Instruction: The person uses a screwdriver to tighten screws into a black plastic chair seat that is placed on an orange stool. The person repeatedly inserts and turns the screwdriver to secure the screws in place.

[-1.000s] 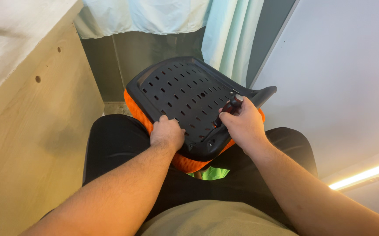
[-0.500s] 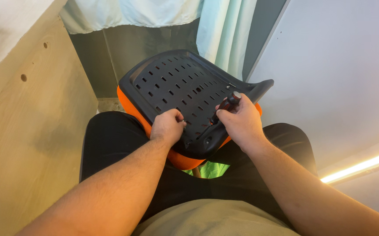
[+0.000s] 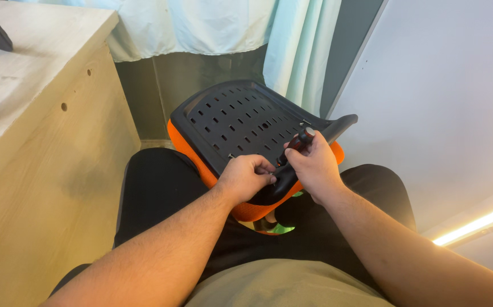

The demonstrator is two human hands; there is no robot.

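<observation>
While the black perforated plastic chair seat with its orange mesh cushion lies upside down across the person's lap at the centre of the head view, both hands work at its near right edge. Resting on the thighs keeps the seat steady. The left hand pinches something small against the plastic, too small to identify. The right hand is clenched around a dark-handled screwdriver, angled down toward the seat. A pale wooden bench fills the left of the frame.
</observation>
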